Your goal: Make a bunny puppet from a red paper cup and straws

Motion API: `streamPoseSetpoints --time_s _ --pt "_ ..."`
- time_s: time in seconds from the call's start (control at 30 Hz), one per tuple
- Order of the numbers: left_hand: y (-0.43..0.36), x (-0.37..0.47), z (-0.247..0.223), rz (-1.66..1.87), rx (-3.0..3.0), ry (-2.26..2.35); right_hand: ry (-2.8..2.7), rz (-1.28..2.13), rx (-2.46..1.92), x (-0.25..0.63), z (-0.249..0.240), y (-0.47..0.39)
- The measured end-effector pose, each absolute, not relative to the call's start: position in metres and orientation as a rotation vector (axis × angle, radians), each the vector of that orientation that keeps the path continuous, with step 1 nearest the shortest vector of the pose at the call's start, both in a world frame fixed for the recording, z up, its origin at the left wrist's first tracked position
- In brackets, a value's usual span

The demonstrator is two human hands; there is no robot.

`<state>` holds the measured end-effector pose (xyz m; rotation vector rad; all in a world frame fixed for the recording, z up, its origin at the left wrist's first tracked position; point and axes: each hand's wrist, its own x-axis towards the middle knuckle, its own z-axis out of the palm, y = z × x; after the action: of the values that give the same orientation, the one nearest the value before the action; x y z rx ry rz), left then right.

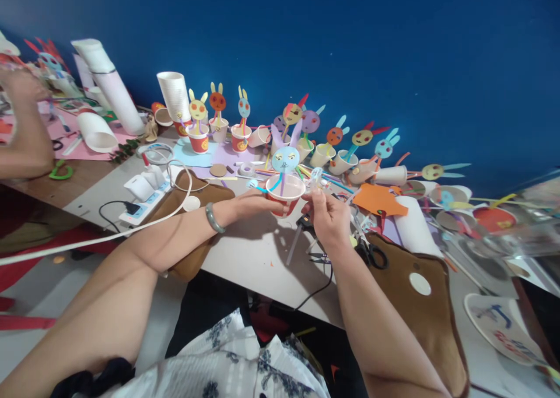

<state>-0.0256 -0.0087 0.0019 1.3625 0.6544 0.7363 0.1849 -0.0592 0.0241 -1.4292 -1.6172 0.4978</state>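
My left hand (258,203) is wrapped round a red and white paper cup (285,195), held upright above the table. Out of the cup rises a blue paper rabbit face (286,160) with purple ears, on a purple stem. A blue strip with a small pale cut-out (252,184) sticks out over the rim on the left. At the cup's right side, my right hand (326,211) pinches a small pale blue paper piece (316,175) between thumb and fingers. Whether that piece is joined to the cup, I cannot tell.
Several rabbit-faced cups (198,138) line the blue wall. A power strip (146,202) and white cable lie at left. Black scissors (374,256), pliers (320,258) and orange paper (378,199) are at right. Another person's arm (24,124) reaches in at far left.
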Motion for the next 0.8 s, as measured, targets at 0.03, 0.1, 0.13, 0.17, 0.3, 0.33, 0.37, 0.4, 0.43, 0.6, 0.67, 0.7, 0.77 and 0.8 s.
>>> streamPoseSetpoints --time_s 0.03,0.1,0.13,0.17,0.3,0.33,0.37,0.4,0.43,0.6,0.67,0.7,0.77,0.8 --pt "-0.007 -0.025 -0.001 0.781 1.320 0.649 -1.609 0.492 -1.421 0.185 0.023 -0.059" --pt "-0.003 -0.024 -0.004 0.841 1.248 0.632 -1.613 0.470 -1.414 0.184 0.023 -0.059" --pt "-0.002 -0.024 -0.005 0.862 1.215 0.620 -1.618 0.455 -1.413 0.184 0.024 -0.060" --pt "-0.001 -0.024 -0.004 0.873 1.185 0.609 -1.625 0.440 -1.413 0.183 0.024 -0.061" --pt "0.002 -0.026 -0.001 0.922 1.131 0.544 -1.642 0.412 -1.406 0.182 0.027 -0.063" --pt "0.003 -0.027 0.000 0.934 1.132 0.529 -1.641 0.410 -1.401 0.181 0.028 -0.063" --pt "0.004 -0.027 0.000 0.940 1.133 0.517 -1.642 0.409 -1.397 0.181 0.027 -0.063" --pt "0.005 -0.028 0.001 0.945 1.133 0.508 -1.642 0.406 -1.395 0.180 0.027 -0.063" --pt "0.005 -0.028 0.001 0.949 1.131 0.499 -1.642 0.405 -1.394 0.180 0.027 -0.063" --pt "0.006 -0.029 0.004 0.958 1.123 0.485 -1.635 0.412 -1.390 0.177 0.027 -0.063" --pt "0.006 -0.029 0.004 0.951 1.121 0.485 -1.622 0.406 -1.384 0.176 0.027 -0.063" --pt "0.006 -0.028 0.004 0.944 1.122 0.483 -1.616 0.402 -1.381 0.176 0.027 -0.062" --pt "0.007 -0.028 0.003 0.927 1.131 0.481 -1.612 0.396 -1.377 0.176 0.026 -0.061" --pt "0.007 -0.028 0.002 0.920 1.137 0.485 -1.609 0.394 -1.375 0.176 0.024 -0.061"
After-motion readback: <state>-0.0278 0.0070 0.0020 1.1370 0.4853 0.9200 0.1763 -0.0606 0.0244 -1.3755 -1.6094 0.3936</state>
